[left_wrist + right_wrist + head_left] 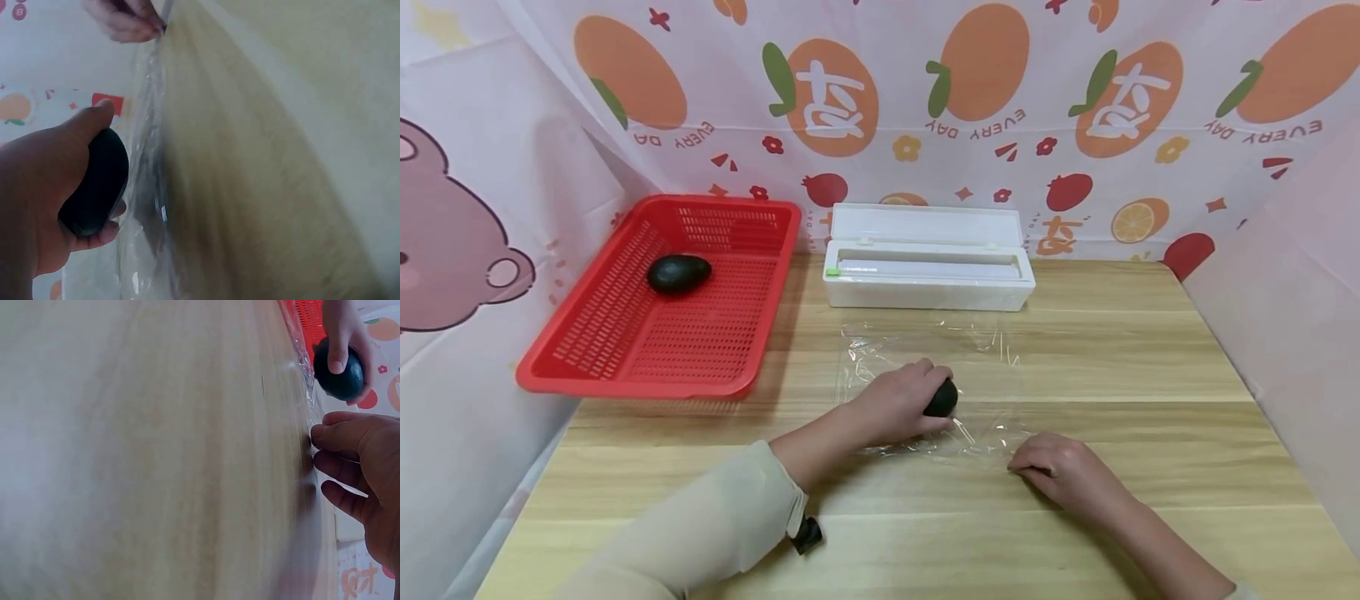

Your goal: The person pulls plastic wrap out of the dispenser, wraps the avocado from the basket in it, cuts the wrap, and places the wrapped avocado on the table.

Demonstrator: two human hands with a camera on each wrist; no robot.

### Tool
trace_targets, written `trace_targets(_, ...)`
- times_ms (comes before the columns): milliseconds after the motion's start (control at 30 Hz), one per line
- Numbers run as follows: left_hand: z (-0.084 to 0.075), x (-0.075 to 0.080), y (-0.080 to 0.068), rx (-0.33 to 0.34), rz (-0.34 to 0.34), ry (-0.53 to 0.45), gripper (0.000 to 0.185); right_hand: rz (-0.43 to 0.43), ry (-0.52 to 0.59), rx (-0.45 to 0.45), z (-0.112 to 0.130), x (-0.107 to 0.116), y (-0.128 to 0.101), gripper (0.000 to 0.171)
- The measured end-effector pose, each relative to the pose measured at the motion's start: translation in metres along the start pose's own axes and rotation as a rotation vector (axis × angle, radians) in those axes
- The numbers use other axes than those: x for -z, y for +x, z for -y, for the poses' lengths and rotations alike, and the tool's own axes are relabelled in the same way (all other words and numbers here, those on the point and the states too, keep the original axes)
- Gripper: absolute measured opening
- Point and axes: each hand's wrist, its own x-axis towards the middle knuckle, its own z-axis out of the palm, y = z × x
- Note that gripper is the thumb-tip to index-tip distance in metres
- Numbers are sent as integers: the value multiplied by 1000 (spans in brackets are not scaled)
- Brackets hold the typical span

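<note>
The left hand (pixel 898 400) curls around a firm, smooth dark avocado (pixel 942 398) while the right hand (pixel 1054 468) pinches the flimsy, clingy plastic wrap (pixel 925 346) at its near edge, best held there.

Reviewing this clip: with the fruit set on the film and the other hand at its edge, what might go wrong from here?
1. The clear plastic film sheet already looks wrinkled on the wooden table; it may cling to itself.
2. The right hand pinches only the near edge, so the film might slip or tear.
3. The left hand grips the dark oval avocado; once released, it may roll.
</note>
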Motion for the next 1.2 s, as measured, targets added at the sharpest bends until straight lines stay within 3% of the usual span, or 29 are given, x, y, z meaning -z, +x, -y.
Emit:
trace_targets(167, -4, -8, -1, -11, -27, 70, 66, -5, -7, -7, 1, 0, -1, 29)
trace_targets(467, -4, -10, 0, 29, -8, 8, 73, 1, 11, -23, 3, 0, -1, 24)
trace_targets(633, -4, -9, -1, 64, 7, -65, 63, 11, 19, -40, 6, 0, -2, 18)
trace_targets(900, 3, -7, -3, 122, 10, -263, 50, -127, 24, 79, 12, -7, 15, 22)
trace_targets(1067, 9, -7, -4, 118, 3, -333, 46, -21, -29, 106, 25, -23, 35, 15)
trace_targets(1200, 11, -7, -5, 80, -2, -373, 42, 69, -109, 63, 33, -34, 42, 8)
